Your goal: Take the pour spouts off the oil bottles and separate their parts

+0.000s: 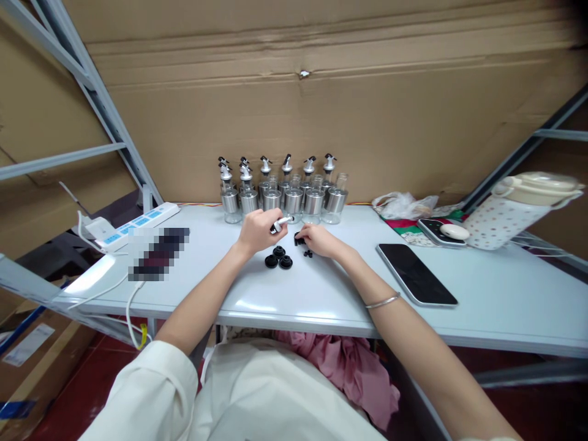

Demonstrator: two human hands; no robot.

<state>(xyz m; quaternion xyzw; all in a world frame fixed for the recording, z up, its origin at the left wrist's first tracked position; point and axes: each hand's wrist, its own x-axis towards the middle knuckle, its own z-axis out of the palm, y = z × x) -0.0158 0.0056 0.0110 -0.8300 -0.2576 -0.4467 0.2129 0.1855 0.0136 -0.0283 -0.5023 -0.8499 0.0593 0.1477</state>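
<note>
My left hand point(261, 230) is closed around a silver pour spout point(285, 221), whose tip points to the right. Just beside it, my right hand point(316, 240) is down at the table with its fingers pinched at small black parts point(299, 239); the fingers partly cover these. A few tiny black pieces point(308, 253) lie below the right fingertips. In front of both hands are three round black stoppers point(278, 257). Behind the hands stand several glass bottles with steel bands point(293, 199). Some of them carry silver spouts with black flip levers point(265, 164); the front ones on the right have bare necks.
A black phone point(416, 274) lies to the right. Farther right are a dotted jug point(514, 211), a dark device point(441, 233) and a plastic bag point(405, 206). On the left sit a power strip point(142, 222) and white cables. Cardboard point(321, 116) closes off the back.
</note>
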